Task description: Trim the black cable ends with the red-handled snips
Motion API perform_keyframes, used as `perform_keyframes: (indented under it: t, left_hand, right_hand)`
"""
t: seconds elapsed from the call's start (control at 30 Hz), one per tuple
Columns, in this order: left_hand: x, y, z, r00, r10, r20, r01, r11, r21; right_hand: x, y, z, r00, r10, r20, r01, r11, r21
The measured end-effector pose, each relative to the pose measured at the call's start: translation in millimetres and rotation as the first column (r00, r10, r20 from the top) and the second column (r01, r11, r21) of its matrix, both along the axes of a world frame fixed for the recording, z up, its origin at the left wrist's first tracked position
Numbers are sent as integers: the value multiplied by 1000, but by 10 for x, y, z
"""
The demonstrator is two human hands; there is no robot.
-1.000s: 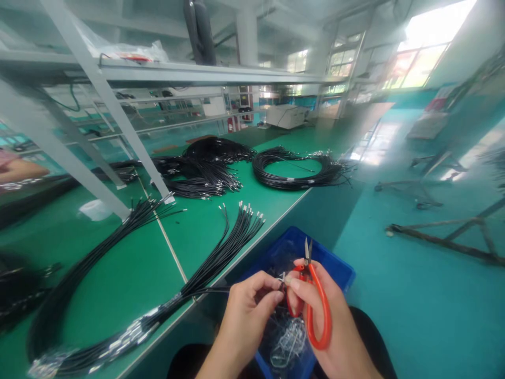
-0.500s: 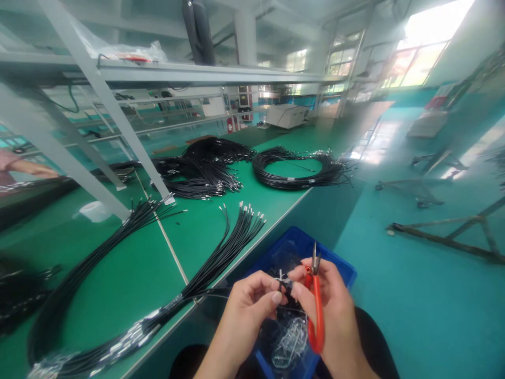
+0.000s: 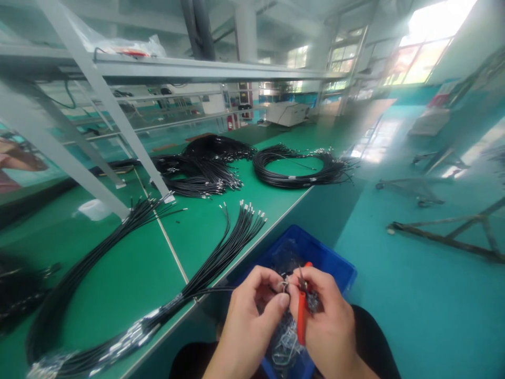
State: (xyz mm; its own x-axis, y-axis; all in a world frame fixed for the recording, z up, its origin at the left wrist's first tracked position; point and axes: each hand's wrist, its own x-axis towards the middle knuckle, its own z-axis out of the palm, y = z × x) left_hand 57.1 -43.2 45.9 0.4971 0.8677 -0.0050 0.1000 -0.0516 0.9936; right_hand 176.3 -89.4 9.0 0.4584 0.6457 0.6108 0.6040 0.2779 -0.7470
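Black cable (image 3: 216, 290) comes off the big bundle (image 3: 173, 305) over the near edge of the bench and runs in behind the left hand (image 3: 254, 318). That hand has thumb and fingertips pinched on a small white piece (image 3: 284, 285), too tiny to make out properly. The right hand (image 3: 331, 321) is wrapped around red-handled cutters (image 3: 301, 321), with its fingertips right up against the same white piece. All that's above a blue bin (image 3: 342, 271) with clear plastic scraps (image 3: 284, 345) in it.

The bench (image 3: 205, 226) is a glossy green top with a pale seam across it and a pale edge strip. The bundle curves round on it, partly in shiny wrap, silver tips fanned out. Further back there's a coil of cables (image 3: 292, 181), with a dark heap of more cables (image 3: 216, 150) beside it, and a white roll (image 3: 94, 209) near a shelf leg.

Room-wise: grey metal shelf (image 3: 197, 71) over the bench, someone else's arm (image 3: 26, 160) at the far left, shiny teal floor (image 3: 414, 305), a wheeled stand (image 3: 445, 239) and a blown-out window (image 3: 426, 47) at right.
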Motion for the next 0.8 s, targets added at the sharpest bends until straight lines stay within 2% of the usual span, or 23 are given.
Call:
perform_keyframes:
  t: [0.13,0.33,0.4,0.5,0.57,0.73,0.8]
  left_hand:
    - [33,-51,75,992,75,-104,-48,971,236]
    - [-64,15,-8,940,219,-262,-68,871,486]
    - [-110,38,-20,921,243,-304,-80,882,465]
    - [-117,34,-10,948,94,-304,10,946,323]
    - [-87,18,-8,967,20,-253,53,959,278]
    - [-21,-16,-61,987,69,-142,-25,957,288]
    - [-10,-30,-93,992,81,-94,-58,971,232]
  right_hand:
    - [-18,-3,-13,1000,-4,-5,4,1000,2]
    - [-16,-16,-114,1000,-13,-23,14,1000,19]
    - [-12,-24,-135,999,2,-36,-1,1000,17]
    - [-8,-28,-126,1000,18,-9,-18,1000,13]
    - [-9,-24,-88,999,21,34,-22,999,23]
    - [-26,4,30,991,61,117,-69,995,66]
    - [-34,17,37,990,78,117,-88,993,81]
